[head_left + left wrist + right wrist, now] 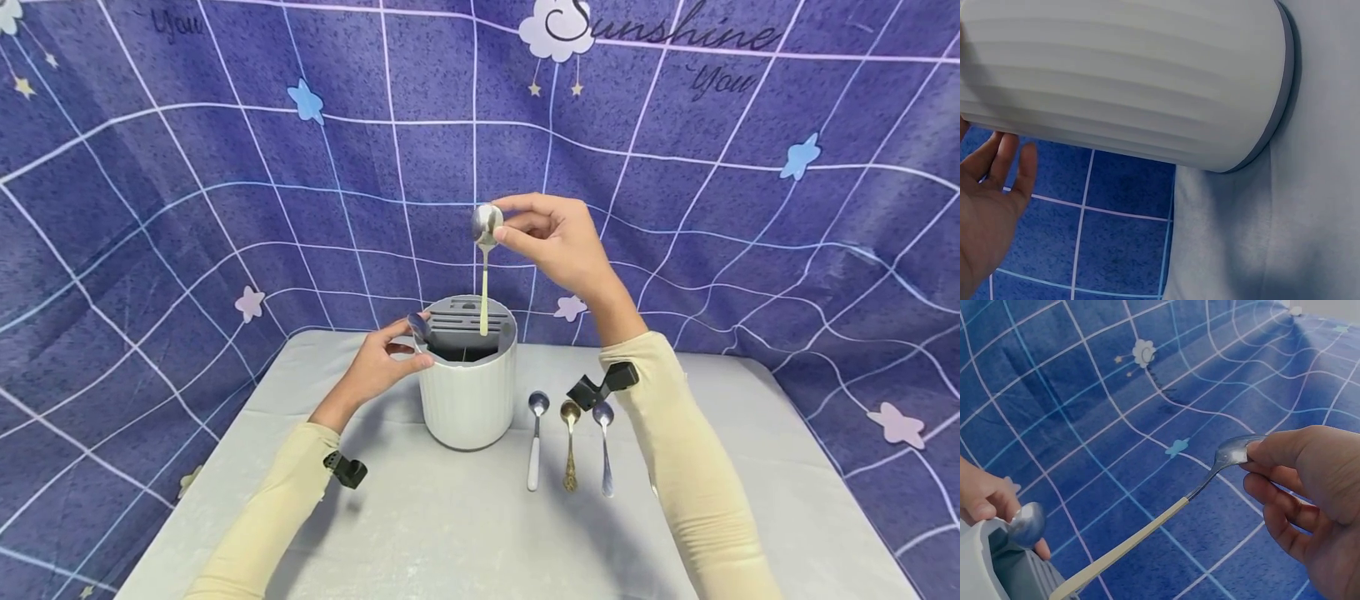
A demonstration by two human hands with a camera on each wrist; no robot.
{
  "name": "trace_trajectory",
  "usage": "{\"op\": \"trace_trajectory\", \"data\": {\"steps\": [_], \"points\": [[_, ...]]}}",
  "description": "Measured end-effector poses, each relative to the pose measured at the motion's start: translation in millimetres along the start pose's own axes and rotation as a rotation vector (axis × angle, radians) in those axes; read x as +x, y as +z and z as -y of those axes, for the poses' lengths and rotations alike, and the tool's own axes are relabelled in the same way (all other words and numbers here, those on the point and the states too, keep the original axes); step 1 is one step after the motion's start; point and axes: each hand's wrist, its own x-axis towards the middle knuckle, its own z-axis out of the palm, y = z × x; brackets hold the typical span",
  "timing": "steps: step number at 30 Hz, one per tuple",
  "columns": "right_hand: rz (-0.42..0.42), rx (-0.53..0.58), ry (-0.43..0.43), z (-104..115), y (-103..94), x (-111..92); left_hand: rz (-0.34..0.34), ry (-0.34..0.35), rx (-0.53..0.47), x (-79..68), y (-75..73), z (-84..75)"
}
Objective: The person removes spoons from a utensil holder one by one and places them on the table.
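My right hand (558, 237) pinches a spoon (484, 283) by its shiny metal bowl, high above a white ribbed utensil holder (468, 408). The spoon's pale yellow handle hangs down and overlaps the holder's opening in the head view; in the right wrist view the handle (1129, 544) slants down to the left. My left hand (382, 362) holds the holder at the left of its rim, thumb in front and fingers farther back. Beside those fingers, a second spoon (1027, 525) stands bowl up in the holder, its handle hidden inside. The holder has a grey slotted top and dark compartments.
Right of the holder, three spoons lie on the pale cloth-covered table (420, 517): one with a white handle (534, 458), one gold ornate spoon (570, 450) and one silver spoon (606, 454). A blue grid-patterned curtain (360, 167) hangs behind the table.
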Motion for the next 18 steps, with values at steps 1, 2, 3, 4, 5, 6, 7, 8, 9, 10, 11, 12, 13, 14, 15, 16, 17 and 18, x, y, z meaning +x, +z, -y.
{"op": "trace_trajectory", "data": {"steps": [1, 2, 3, 4, 5, 6, 7, 8, 9, 10, 11, 12, 13, 14, 15, 16, 17, 18], "points": [[-0.008, 0.001, -0.003, 0, -2.6, -1, -0.001, -0.001, -0.001, 0.2, -0.5, -0.5], [-0.015, 0.002, -0.007, 1, -5.3, -1, -0.001, -0.002, -0.002, 0.4, -0.8, -0.9], [-0.022, 0.007, -0.011, 2, -8.2, -2, 0.0, -0.002, -0.003, 0.5, -1.1, -1.3], [-0.031, 0.007, -0.013, 2, -11.4, -3, 0.0, -0.002, -0.005, 0.4, -1.0, -1.1], [-0.04, 0.005, -0.017, 3, -14.8, -5, 0.002, -0.003, -0.004, 0.3, -0.7, -1.0], [-0.048, 0.002, -0.019, 3, -18.4, -7, 0.003, -0.004, -0.004, 0.2, -0.5, -0.9], [-0.056, -0.002, -0.021, 3, -21.9, -9, 0.005, -0.001, -0.003, 0.0, -0.4, -0.8], [-0.066, -0.006, -0.018, 3, -25.3, -10, 0.003, -0.001, -0.001, -0.3, -0.2, -1.1], [-0.076, -0.012, -0.014, 3, -28.6, -12, 0.0, -0.001, 0.0, -0.4, -0.2, -1.2], [-0.083, -0.02, -0.011, 3, -31.9, -14, -0.004, -0.001, 0.003, -0.5, -0.2, -1.2], [-0.092, -0.027, -0.008, 3, -35.2, -16, -0.006, -0.002, 0.007, -0.5, -0.1, -1.8], [-0.099, -0.032, -0.001, 2, -38.3, -18, -0.007, -0.002, 0.008, -0.6, -0.1, -2.2], [-0.106, -0.039, 0.005, 1, -41.3, -20, -0.008, -0.001, 0.01, -0.7, 0.0, -2.7], [-0.113, -0.045, 0.012, -1, -44.3, -22, -0.011, -0.002, 0.011, -0.7, -0.1, -3.0], [-0.117, -0.049, 0.018, -2, -47.3, -24, -0.01, 0.0, 0.013, -0.7, 0.0, -3.1], [-0.122, -0.054, 0.022, -4, -50.2, -26, -0.008, -0.001, 0.013, -0.6, -0.1, -2.9], [-0.127, -0.056, 0.029, -6, -53.1, -29, -0.006, -0.001, 0.013, -0.6, 0.0, -2.8], [-0.13, -0.057, 0.037, -9, -55.9, -31, -0.005, 0.0, 0.014, -0.7, -0.1, -2.4]]}}
